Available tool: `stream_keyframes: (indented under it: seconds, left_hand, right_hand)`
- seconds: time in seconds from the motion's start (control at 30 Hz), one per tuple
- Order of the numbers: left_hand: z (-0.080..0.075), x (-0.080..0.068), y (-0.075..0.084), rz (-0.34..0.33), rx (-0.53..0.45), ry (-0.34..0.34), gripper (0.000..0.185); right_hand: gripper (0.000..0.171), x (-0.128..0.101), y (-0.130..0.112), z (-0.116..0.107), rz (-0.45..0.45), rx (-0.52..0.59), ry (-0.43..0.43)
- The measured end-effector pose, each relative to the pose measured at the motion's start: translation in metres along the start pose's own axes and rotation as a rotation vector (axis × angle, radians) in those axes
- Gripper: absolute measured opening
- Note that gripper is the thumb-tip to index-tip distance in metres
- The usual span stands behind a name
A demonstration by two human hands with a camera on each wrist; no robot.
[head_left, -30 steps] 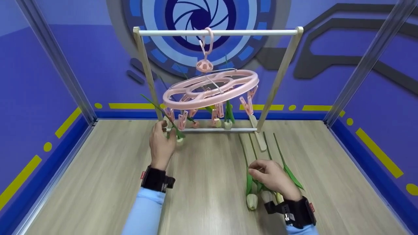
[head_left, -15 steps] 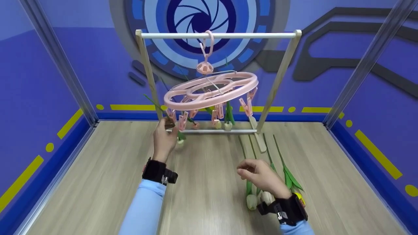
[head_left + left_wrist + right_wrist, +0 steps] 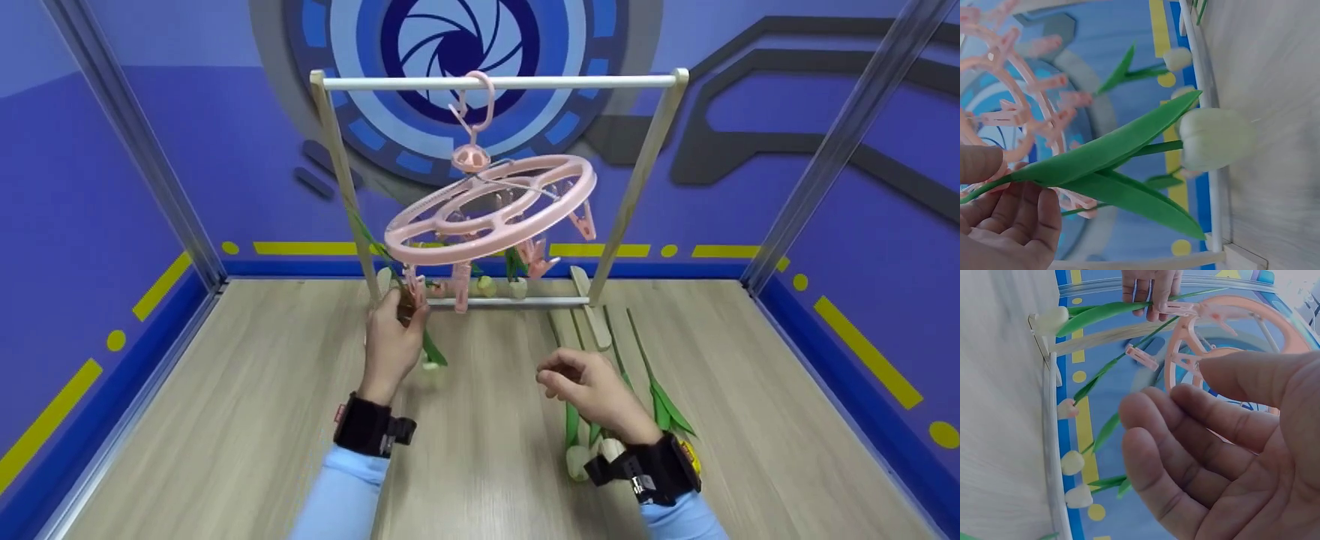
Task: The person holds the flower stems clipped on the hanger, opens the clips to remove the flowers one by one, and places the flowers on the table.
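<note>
A pink round clip hanger [image 3: 491,206] hangs tilted from the white bar [image 3: 495,81] of a wooden rack, its left side low. My left hand [image 3: 401,306] pinches the green stem of a white tulip [image 3: 431,365] right at a pink clip [image 3: 413,289] on the low rim. In the left wrist view the thumb and fingers [image 3: 1010,225] grip the stem, and the tulip's bloom [image 3: 1213,138] points at the table. My right hand [image 3: 559,375] hovers with loosely curled fingers [image 3: 1185,439] and holds nothing. Several tulips [image 3: 577,450] lie under it on the table.
Other tulips [image 3: 517,285] hang head-down from the hanger's far clips, close to the rack's lower rail [image 3: 517,301]. Blue walls and metal posts [image 3: 124,142] close in the wooden tabletop [image 3: 225,420] on three sides.
The hanger has tipped, its left rim pulled down. My left hand and its tulip came lower and nearer. My right hand lifted off the lying tulips and drifted left.
</note>
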State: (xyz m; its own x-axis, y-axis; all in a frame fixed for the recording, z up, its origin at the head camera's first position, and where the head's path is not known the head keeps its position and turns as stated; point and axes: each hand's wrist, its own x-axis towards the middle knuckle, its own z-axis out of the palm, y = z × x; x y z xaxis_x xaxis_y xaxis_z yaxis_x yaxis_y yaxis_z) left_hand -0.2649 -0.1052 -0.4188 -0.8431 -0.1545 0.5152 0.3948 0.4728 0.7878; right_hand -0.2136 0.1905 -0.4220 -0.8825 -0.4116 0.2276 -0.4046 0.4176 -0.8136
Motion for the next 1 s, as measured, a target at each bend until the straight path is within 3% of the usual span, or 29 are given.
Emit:
stream_keyframes:
  seconds: [0.27, 0.47, 0.63, 0.87, 1.0]
  left_hand:
    - [0.001, -0.020, 0.020, -0.010, -0.023, -0.120, 0.020]
    - [0.003, -0.029, 0.031, 0.000, -0.082, -0.146, 0.030]
    - [0.006, -0.032, 0.035, 0.006, -0.164, -0.160, 0.036]
    - [0.007, -0.031, 0.038, -0.028, -0.250, -0.197, 0.071]
    - [0.009, -0.031, 0.041, -0.003, -0.268, -0.214, 0.071]
  right_hand:
    - [0.012, 0.000, -0.003, 0.001, -0.065, 0.031, 0.027]
    - [0.011, 0.003, -0.005, 0.007, -0.117, 0.008, 0.076]
    - [0.010, 0.007, -0.007, 0.017, -0.162, -0.031, 0.127]
    - [0.015, 0.016, -0.014, 0.037, -0.207, -0.052, 0.150]
    - [0.021, 0.023, -0.018, 0.049, -0.249, -0.064, 0.169]
